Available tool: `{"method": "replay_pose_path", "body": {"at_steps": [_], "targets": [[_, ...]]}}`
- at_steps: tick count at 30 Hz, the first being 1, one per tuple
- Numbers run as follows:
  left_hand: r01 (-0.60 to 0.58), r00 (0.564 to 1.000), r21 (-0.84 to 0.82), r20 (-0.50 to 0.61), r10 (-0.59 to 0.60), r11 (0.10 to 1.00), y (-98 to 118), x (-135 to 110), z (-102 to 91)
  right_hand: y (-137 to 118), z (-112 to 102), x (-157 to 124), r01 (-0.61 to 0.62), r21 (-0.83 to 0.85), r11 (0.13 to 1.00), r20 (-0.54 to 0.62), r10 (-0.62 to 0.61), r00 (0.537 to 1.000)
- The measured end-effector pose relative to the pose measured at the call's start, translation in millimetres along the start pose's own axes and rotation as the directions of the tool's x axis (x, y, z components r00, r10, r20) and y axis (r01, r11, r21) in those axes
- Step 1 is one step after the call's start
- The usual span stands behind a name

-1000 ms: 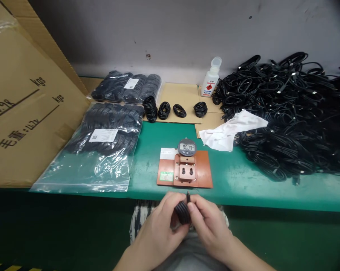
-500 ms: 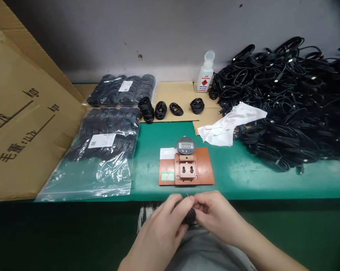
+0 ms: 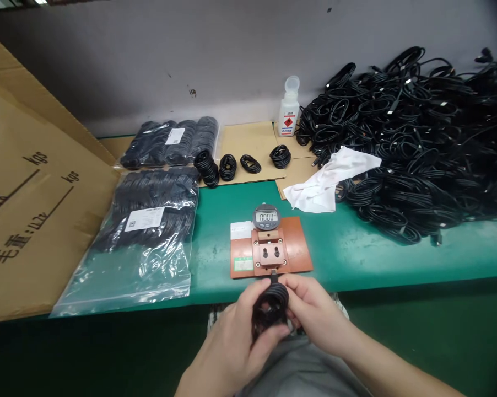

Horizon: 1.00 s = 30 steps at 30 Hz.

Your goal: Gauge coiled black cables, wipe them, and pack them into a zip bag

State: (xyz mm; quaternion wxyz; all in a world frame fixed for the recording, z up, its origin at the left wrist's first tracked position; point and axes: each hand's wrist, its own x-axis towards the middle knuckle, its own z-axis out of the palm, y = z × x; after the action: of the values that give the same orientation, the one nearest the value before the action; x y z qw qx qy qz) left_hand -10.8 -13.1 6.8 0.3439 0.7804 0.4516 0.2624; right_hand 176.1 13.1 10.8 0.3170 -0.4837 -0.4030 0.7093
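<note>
A coiled black cable (image 3: pixel 270 306) is gripped between my two hands at the table's front edge. My left hand (image 3: pixel 240 331) wraps round the left side of the coil, thumb below it. My right hand (image 3: pixel 310 309) pinches the coil's right side near the top; some of its fingertips are hidden. The cable's plug (image 3: pixel 274 277) points away from me at the front of a gauge fixture (image 3: pixel 270 252). Whether the plug touches the fixture I cannot tell. A round digital gauge (image 3: pixel 266 216) on the fixture reads zeros.
Coiled cables (image 3: pixel 250 164) lie on cardboard (image 3: pixel 244 138) behind the fixture. Bagged cables (image 3: pixel 149 193) and a large carton (image 3: pixel 37 220) stand left. To the right are a white cloth (image 3: pixel 331 179), a bottle (image 3: pixel 288 116) with its cap up, and a big cable pile (image 3: pixel 397 138).
Both hands have turned the coil so its ring faces me, and its plug now shows at the fixture's front edge. The camera view has shifted slightly.
</note>
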Motion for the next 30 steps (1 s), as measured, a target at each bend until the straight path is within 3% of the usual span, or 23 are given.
{"method": "replay_pose_path", "body": {"at_steps": [3, 6, 13, 19, 30], "targets": [[0.15, 0.986, -0.083, 0.082, -0.144, 0.985, 1.1, 0.2, -4.5, -1.0, -2.4, -1.5, 0.004, -0.039, 0.999, 0.001, -0.004, 1.0], [0.195, 0.975, -0.11, 0.129, -0.181, 0.975, 1.7, 3.8, -7.5, -2.6, -2.7, -0.3, 0.002, -0.047, 0.999, 0.006, -0.001, 1.0], [0.003, 0.995, -0.069, 0.096, 0.004, 0.998, -10.9, 12.7, -6.3, -6.5, -3.4, 7.0, -0.081, 0.103, 0.991, 0.076, 0.074, 0.994], [-0.207, 0.975, -0.185, 0.046, 0.219, 0.961, -18.5, 23.9, -7.2, -6.2, 1.9, 6.1, -0.112, 0.24, 0.964, -0.011, 0.118, 0.993], [-0.262, 0.964, -0.248, -0.014, 0.267, 0.933, -28.9, 27.6, -4.9, -5.0, 9.2, 4.9, -0.117, 0.309, 0.944, -0.072, 0.145, 0.987]]}}
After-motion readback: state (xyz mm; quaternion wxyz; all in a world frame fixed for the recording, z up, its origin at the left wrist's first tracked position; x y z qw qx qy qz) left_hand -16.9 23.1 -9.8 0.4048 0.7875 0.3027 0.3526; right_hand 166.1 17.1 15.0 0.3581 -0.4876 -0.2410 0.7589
